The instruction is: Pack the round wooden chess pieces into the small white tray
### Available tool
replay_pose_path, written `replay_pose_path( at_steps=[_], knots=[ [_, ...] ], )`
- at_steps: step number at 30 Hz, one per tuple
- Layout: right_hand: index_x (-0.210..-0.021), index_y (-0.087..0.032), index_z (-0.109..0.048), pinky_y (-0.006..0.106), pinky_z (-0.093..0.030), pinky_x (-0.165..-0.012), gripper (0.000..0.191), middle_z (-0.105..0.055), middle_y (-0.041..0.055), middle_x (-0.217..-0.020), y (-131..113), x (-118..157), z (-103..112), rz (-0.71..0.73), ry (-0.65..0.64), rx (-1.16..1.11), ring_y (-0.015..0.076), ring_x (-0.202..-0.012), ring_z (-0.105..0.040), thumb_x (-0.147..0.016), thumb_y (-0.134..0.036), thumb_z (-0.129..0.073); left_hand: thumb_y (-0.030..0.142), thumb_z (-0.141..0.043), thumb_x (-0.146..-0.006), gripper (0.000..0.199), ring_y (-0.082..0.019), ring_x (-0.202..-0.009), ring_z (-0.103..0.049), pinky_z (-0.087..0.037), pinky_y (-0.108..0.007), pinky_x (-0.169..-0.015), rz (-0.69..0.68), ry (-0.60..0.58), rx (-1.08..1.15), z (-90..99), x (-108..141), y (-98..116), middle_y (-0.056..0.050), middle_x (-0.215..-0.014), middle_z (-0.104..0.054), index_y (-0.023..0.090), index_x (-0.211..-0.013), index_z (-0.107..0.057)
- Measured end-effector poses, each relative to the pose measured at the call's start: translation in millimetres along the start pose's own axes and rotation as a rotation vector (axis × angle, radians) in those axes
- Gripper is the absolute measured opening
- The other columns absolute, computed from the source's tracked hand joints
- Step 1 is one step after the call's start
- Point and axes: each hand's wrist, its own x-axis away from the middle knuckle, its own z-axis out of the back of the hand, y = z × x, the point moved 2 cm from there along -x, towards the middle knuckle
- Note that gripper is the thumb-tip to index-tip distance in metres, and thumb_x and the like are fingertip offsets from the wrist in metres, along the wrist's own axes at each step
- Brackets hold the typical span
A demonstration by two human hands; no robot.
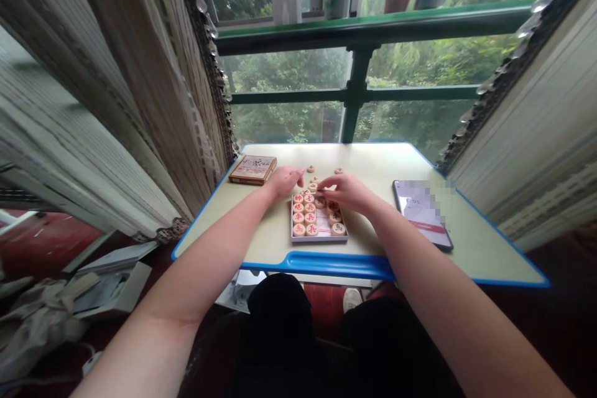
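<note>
A shallow open box [323,239] holds round wooden Chinese chess pieces with red and black characters. Red ones [311,219] fill two columns on its left. Several dark-marked pieces [338,229] lie along its right side, with bare box floor between. My left hand [285,181] hovers beyond the box's back left corner, fingers loosely bent and nothing visible in them. At the box's back edge, my right hand [349,191] reaches in with its fingers pinched at a chess piece, partly hidden. More loose pieces [313,186] lie between the hands.
Two single pieces sit farther back, one chess piece [311,168] left and another chess piece [339,170] right. A brown flat box [252,170] lies at the table's back left, a phone [422,214] at right. The small table [373,155] has a blue rim, facing a green-railed window.
</note>
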Motion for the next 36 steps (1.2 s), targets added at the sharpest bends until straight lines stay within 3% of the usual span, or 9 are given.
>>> replay_pose_path(
  at_steps=[7,11,17,27,36],
  knots=[
    [-0.087,-0.020,-0.073,0.024,-0.047,-0.069,0.018,-0.071,0.0035,-0.088,2.2,-2.9,-4.5,0.015,-0.002,0.011,0.0134,-0.070,-0.062,-0.075,-0.030,-0.064,0.044,-0.031,-0.086,0.053,-0.015,-0.060,-0.056,-0.041,-0.026,-0.065,-0.048,-0.012,-0.073,-1.2,-2.0,-2.0,-0.003,-0.058,-0.062,0.013,-0.060,-0.066],
    [-0.087,-0.019,-0.073,0.024,-0.047,-0.071,0.017,-0.071,0.0039,-0.090,-3.8,0.5,-2.3,0.021,0.009,0.022,0.0138,-0.074,-0.062,-0.073,-0.022,-0.064,0.049,-0.028,-0.087,0.058,-0.016,-0.061,-0.057,-0.041,-0.028,-0.068,-0.063,0.013,-0.115,-0.3,-2.6,-4.1,-0.005,-0.059,-0.063,0.014,-0.060,-0.067],
    [-0.095,-0.021,-0.071,0.024,-0.047,-0.076,0.031,-0.071,0.0015,-0.097,-11.3,3.4,-0.8,0.155,-0.079,-0.017,0.0152,-0.086,-0.063,-0.067,-0.009,-0.061,0.053,-0.028,-0.086,0.060,-0.017,-0.064,-0.059,-0.042,-0.028,-0.069,-0.089,-0.027,-0.153,-2.0,-1.2,-3.4,-0.006,-0.062,-0.065,0.015,-0.060,-0.067],
    [-0.094,-0.021,-0.071,0.028,-0.046,-0.082,0.028,-0.070,0.0033,-0.102,-10.5,3.0,-2.6,0.152,-0.056,0.019,0.0190,-0.093,-0.061,-0.069,-0.013,-0.060,0.053,-0.026,-0.087,0.063,-0.018,-0.066,-0.060,-0.043,-0.029,-0.070,-0.017,0.003,-0.195,1.7,-1.4,-1.2,-0.007,-0.064,-0.068,0.015,-0.063,-0.069],
    [-0.082,-0.020,-0.073,0.031,-0.040,-0.087,0.017,-0.070,0.0031,-0.088,-13.8,1.3,-6.9,0.238,-0.054,0.177,0.0192,-0.086,-0.059,-0.069,-0.015,-0.063,0.055,-0.029,-0.086,0.061,-0.018,-0.065,-0.061,-0.042,-0.029,-0.067,-0.029,-0.037,-0.224,-1.2,-1.2,-0.3,-0.007,-0.063,-0.067,0.015,-0.064,-0.069]
  ],
)
